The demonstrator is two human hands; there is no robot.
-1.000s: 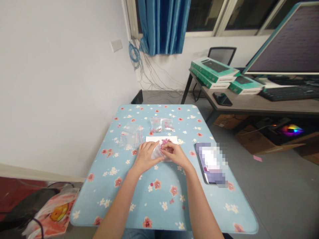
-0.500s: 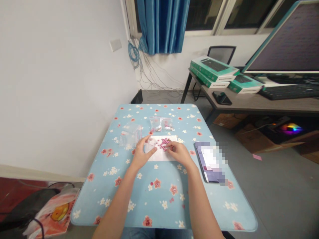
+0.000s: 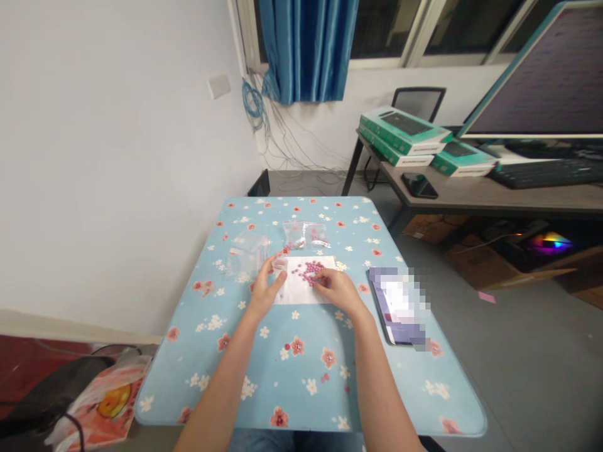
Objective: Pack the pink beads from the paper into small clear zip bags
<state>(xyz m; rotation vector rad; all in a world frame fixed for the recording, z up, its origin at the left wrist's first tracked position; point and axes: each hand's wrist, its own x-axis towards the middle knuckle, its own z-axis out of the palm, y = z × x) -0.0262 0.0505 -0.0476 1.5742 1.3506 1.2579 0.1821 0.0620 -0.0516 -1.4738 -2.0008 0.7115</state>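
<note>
The left hand (image 3: 266, 287) is held half open at the left edge of a white paper sheet (image 3: 301, 290), its fingers (image 3: 279, 265) spread and apparently gripping nothing, though a thin clear item could be missed at this size. The right hand (image 3: 336, 292) is curled, its fingertips (image 3: 316, 276) resting among pink beads (image 3: 306, 271) heaped mid-sheet; whether any bead is pinched cannot be told. A clear zip bag (image 3: 304, 234) lies above the sheet and another (image 3: 247, 256) upper left of it, on the floral blue tablecloth (image 3: 188, 376).

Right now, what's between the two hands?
In the head view, a white paper sheet lies between the left hand and the right hand, with small pink beads on it.
</note>
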